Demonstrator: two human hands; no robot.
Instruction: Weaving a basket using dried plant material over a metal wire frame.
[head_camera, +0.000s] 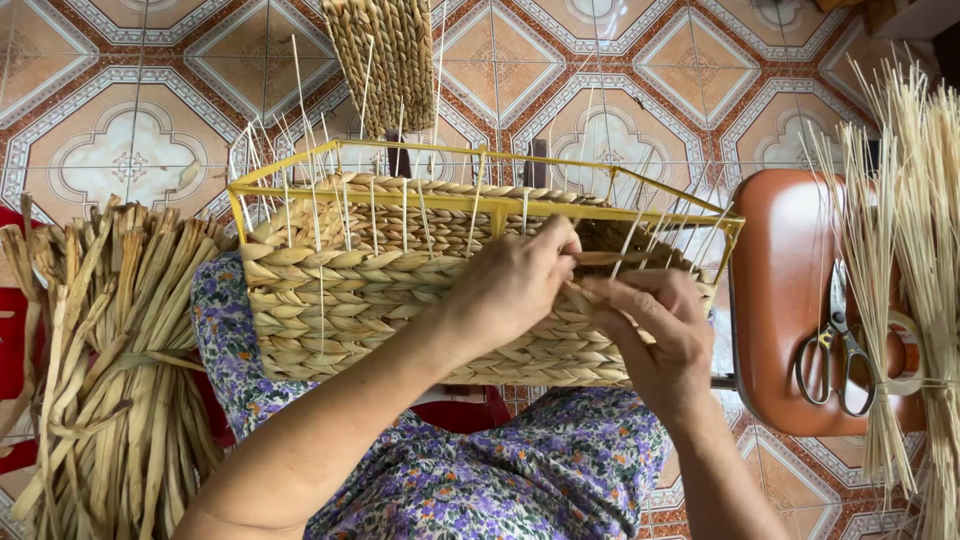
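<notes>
A half-woven basket is propped on the lap, over a purple flowered dress, and it is being worked right at its upper right edge. The left hand is laid flat against the woven wall, fingers curled closed over a flat tan strand that is pinched near the rim. The right hand is set just beside it, touching the weave, its fingers bent and narrowed around the same strand's lower end. The basket's wall is seen as thick plaited rows of pale straw colour, built around a yellow wire frame, with thin pale upright sticks poking above the rim. A bundle of dried flat leaves is stacked to the left on the patterned tile floor. To the right, scissors are laid on a brown stool, with a sheaf of thin pale reeds beside them. Another plaited piece is seen beyond the basket.
</notes>
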